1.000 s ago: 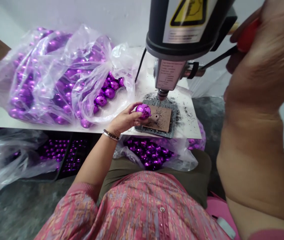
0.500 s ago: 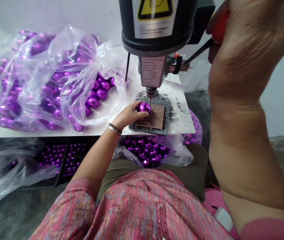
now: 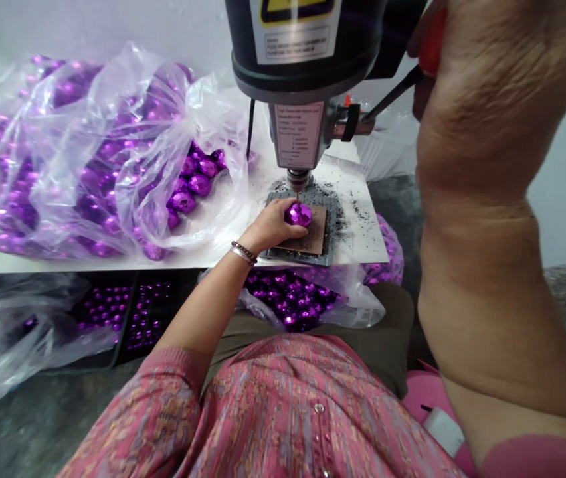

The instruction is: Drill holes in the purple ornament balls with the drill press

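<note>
My left hand [image 3: 274, 226] grips a shiny purple ball [image 3: 298, 214] and holds it on the brown pad [image 3: 315, 237] of the drill press table, right under the drill chuck [image 3: 297, 178]. The drill bit touches the top of the ball. My right hand [image 3: 467, 60] is raised at the upper right, closed around the red-tipped feed lever [image 3: 431, 50] of the drill press [image 3: 307, 60].
A large clear plastic bag [image 3: 94, 153] full of purple balls lies on the white table [image 3: 64, 259] at the left. Another bag of balls [image 3: 303, 302] sits on my lap below the table edge. Dark crates [image 3: 128, 312] with more balls stand under the table. Black swarf surrounds the pad.
My left hand has moved the purple ball rightward onto the pad and under the drill bit. The drill chuck has come down onto the ball as my right hand holds the lever.
</note>
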Tool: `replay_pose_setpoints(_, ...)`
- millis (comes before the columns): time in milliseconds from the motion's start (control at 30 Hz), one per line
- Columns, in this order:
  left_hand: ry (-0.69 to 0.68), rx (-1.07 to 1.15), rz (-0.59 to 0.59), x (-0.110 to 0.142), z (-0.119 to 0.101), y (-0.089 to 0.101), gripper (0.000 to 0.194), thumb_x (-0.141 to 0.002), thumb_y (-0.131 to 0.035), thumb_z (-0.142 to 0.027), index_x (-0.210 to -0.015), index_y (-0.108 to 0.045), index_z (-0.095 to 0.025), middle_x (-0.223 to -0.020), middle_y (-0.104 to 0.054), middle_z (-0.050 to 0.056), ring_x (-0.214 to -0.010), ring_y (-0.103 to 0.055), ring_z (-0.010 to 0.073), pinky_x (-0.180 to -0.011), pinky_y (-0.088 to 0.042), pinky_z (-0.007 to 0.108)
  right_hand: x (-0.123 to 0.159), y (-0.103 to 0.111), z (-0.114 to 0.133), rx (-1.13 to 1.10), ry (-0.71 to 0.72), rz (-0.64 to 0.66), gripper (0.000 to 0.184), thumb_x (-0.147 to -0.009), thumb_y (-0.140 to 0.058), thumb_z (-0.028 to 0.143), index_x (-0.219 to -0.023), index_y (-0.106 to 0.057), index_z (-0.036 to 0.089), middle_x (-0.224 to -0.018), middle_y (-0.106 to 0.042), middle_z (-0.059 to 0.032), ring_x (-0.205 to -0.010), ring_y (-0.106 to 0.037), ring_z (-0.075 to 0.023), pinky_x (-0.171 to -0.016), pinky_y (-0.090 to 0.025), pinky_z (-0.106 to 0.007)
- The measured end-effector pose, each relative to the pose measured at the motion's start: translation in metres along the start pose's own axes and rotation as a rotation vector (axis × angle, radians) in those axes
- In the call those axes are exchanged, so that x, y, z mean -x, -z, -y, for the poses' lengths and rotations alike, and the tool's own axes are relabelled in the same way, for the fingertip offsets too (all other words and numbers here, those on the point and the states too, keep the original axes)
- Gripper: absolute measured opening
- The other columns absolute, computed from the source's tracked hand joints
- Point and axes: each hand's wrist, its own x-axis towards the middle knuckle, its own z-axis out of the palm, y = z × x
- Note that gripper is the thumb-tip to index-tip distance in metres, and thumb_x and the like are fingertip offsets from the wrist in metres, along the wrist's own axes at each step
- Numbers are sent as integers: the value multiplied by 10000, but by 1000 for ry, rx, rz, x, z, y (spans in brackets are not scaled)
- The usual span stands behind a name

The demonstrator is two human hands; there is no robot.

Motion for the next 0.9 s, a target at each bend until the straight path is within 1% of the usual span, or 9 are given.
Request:
replay_pose_setpoints(100, 14, 49, 39, 1, -4, 0, 583, -730, -849, -213, -1293, -725, -123, -1193, -769, 79, -1089, -694, 243, -1022, -543, 341, 3, 4, 8, 88, -66, 33, 416, -1027, -290, 326, -784, -511, 70, -833, -310, -8, -823, -247, 68, -891, -246, -196)
replay_pose_setpoints(200, 57, 105, 36, 5, -8, 0, 505, -733, -842, -214, -1220, -734, -138, -1067, -776, 28, -985, -693, 212, -925, -542, 306, 9, 7, 8, 121, -16, 75, 397, -1026, -233, 241, -838, -545, 83, -887, -353, -14, -811, -217, 60, -899, -246, -197)
replay_pose_setpoints(367, 77, 142, 15, 7, -7, -3, 447, -716, -850, -228, -1138, -726, -151, -981, -765, 1, -922, -676, 194, -854, -515, 285, 27, 12, -7, 44, 62, 67, 316, -1002, -368, 297, -1046, -620, 112, -834, -396, -8, -780, -285, 46, -843, -301, -173)
replay_pose_setpoints(467, 67, 164, 5, 6, -5, -5, 439, -709, -844, -228, -1124, -718, -159, -971, -757, -6, -917, -666, 192, -851, -505, 286, 36, 15, -12, 64, 62, 94, 199, -952, -455, 289, -945, -544, 111, -833, -444, 12, -759, -318, 60, -813, -285, -187)
replay_pose_setpoints(600, 51, 176, 3, 7, -4, -5, 371, -714, -831, -231, -1060, -714, -158, -914, -733, -12, -877, -640, 184, -819, -485, 286, 40, 16, -6, 161, 28, 122, 558, -1026, -412, 577, -784, -332, 79, -763, -430, 14, -746, -309, 54, -827, -241, -227)
replay_pose_setpoints(633, 47, 180, 3, 7, -4, -5, 356, -714, -829, -230, -1043, -712, -159, -900, -726, -15, -866, -633, 181, -811, -480, 286, 40, 15, -4, 174, 15, 109, 593, -1033, -385, 603, -773, -307, 76, -756, -418, 11, -747, -296, 51, -835, -235, -228)
replay_pose_setpoints(700, 42, 188, 2, 6, -4, -6, 343, -708, -830, -229, -1020, -708, -159, -885, -716, -18, -852, -623, 176, -801, -474, 284, 42, 9, -4, 165, -9, 53, 489, -1034, -417, 475, -774, -288, 81, -754, -376, 11, -742, -255, 50, -847, -240, -213)
replay_pose_setpoints(800, 34, 189, 3, 5, -2, -6, 333, -704, -830, -236, -1003, -706, -159, -876, -709, -19, -841, -612, 174, -791, -470, 285, 46, -1, -11, 129, 23, -52, 332, -958, -479, 293, -780, -268, 108, -733, -295, 10, -710, -239, 42, -808, -260, -172)
replay_pose_setpoints(900, 21, 192, 5, 4, -1, -7, 328, -699, -823, -231, -997, -705, -162, -876, -708, -21, -836, -610, 171, -790, -472, 286, 55, -9, -23, 131, 96, -98, 335, -945, -475, 338, -777, -277, 127, -732, -283, 2, -693, -262, 25, -736, -245, -163)
